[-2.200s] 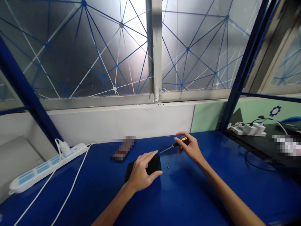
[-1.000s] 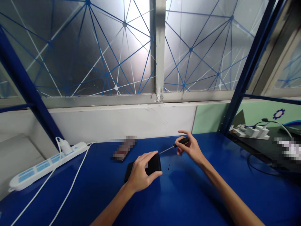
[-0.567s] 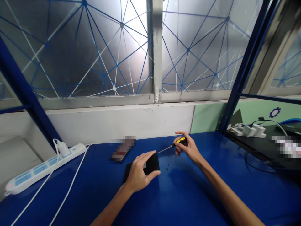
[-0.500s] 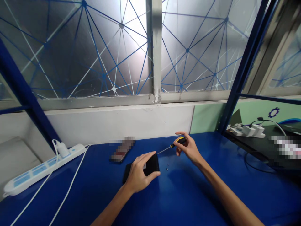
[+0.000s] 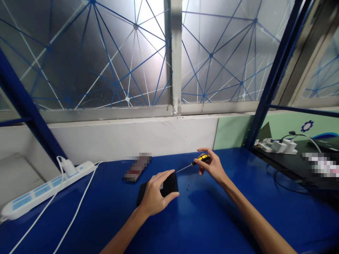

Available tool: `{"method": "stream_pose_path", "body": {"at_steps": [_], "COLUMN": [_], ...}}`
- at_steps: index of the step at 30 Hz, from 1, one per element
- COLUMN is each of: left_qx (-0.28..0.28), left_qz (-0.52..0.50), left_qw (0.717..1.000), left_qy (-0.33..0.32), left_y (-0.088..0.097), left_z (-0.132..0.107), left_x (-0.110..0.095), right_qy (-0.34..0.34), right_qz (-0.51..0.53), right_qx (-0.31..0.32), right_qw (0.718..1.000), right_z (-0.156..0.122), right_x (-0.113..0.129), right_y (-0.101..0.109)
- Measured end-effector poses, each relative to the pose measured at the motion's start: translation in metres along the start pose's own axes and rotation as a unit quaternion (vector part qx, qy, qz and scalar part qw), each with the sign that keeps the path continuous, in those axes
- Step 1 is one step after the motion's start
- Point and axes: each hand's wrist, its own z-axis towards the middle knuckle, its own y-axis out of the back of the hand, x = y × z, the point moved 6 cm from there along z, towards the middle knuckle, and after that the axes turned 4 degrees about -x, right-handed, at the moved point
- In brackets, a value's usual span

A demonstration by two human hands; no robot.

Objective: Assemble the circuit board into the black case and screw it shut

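My left hand (image 5: 156, 194) is wrapped over a flat black case-like device (image 5: 171, 185) that lies on the blue table, thumb on its near side and fingers along the far side. Between the thumb and fingers of my right hand (image 5: 209, 164) is a yellow and black screwdriver (image 5: 201, 159). Its thin shaft slants down to the left, and the tip meets the device's far right corner. Two tiny dark screws (image 5: 188, 189) lie on the table just right of the device. Much of the device is hidden under my left hand.
A blurred-out phone-like slab (image 5: 137, 167) lies behind my left hand. A white power strip (image 5: 47, 188) with a plug and white cables runs along the left of the blue table (image 5: 212, 225). Another power strip (image 5: 280, 146) sits on a black surface at the right.
The screwdriver handle has turned in my right hand, with more yellow showing now. Its tip stays at the device's corner, and my left hand keeps its hold. The view has shifted slightly.
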Motion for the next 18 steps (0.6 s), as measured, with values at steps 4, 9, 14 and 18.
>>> {"method": "stream_pose_path", "body": {"at_steps": [4,9,14,18], "left_qx": [0.008,0.035,0.071,0.100], "left_qz": [-0.002,0.007,0.019,0.029], "left_qw": [1.000,0.999,0.997,0.994], "left_qy": [0.007,0.011,0.012,0.010], "left_y": [0.000,-0.007,-0.017,-0.023], "left_z": [0.001,0.001,-0.004,-0.007], "left_x": [0.001,-0.001,-0.001,-0.002], "right_qy": [0.003,0.026,0.071,0.090], "right_qz": [-0.030,-0.098,-0.228,-0.295], "right_qx": [-0.026,-0.087,-0.145,-0.142], "right_qw": [0.999,0.991,0.960,0.941], "right_z": [-0.002,-0.001,-0.004,-0.005], "right_x": [0.001,0.002,0.013,0.018], "right_y": [-0.001,0.008,0.023,0.022]}}
